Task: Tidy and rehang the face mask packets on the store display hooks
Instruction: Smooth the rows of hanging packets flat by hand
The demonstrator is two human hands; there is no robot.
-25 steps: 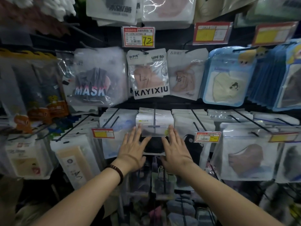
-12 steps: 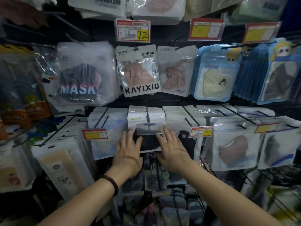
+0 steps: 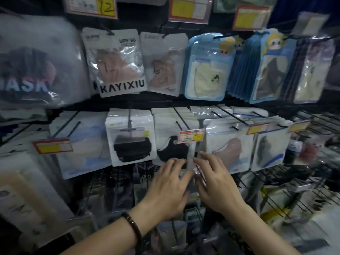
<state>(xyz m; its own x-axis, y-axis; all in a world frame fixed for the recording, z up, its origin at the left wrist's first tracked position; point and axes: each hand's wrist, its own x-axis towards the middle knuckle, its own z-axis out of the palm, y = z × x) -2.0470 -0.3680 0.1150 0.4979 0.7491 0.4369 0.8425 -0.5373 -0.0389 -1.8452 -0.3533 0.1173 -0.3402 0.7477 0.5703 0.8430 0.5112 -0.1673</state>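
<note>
We find the mask packet (image 3: pixel 172 150) hanging on its hook (image 3: pixel 181 118) in the lower row, the left hand (image 3: pixel 165 188) and right hand (image 3: pixel 217 183) resting loose, spread fingers on its lower edge, and judge it light, limp, slippery, best held by its side edges.

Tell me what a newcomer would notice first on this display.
The left hand, with a dark bracelet on its wrist, and the right hand meet at the lower edge of a black-mask packet in the lower row, centre. Above and to their left, the KAYIXIU packet stands out with its bold black lettering. Blue packets hang at upper right.
</note>
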